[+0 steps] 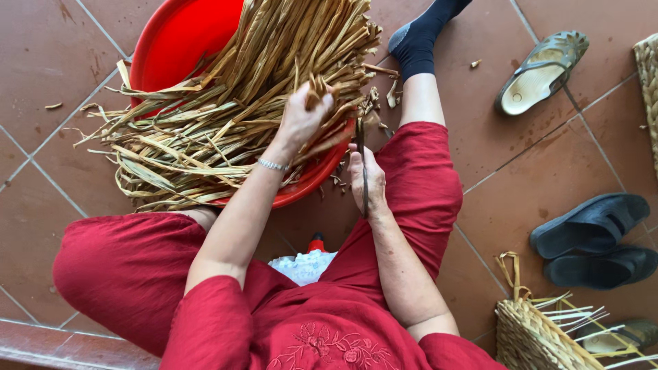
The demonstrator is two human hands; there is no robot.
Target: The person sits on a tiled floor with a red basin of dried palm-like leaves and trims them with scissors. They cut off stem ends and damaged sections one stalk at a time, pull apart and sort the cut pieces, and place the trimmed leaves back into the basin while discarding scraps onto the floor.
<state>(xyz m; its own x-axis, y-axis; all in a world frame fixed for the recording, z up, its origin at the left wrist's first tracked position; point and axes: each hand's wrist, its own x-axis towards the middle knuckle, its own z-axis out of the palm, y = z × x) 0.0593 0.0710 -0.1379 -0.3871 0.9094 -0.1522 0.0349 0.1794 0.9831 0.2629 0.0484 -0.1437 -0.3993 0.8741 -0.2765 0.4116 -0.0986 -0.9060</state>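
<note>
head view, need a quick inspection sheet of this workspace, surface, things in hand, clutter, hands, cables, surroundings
surface: reddish-brown tiled floor, small scraps scattered on it.
job's things: round red plastic basin heaped with dry tan leaf strips; thin dark strip.
clutter: leaf scraps by the basin rim; white bottle with red cap between the knees.
grippers: left hand in a closed grip on a tuft of strips above the basin; right hand in a closed grip on the thin dark strip.
cables: nothing seen.
surroundings: pale open sandal, pair of dark slippers, woven straw basket with loose ends, another woven piece at the right edge.
</note>
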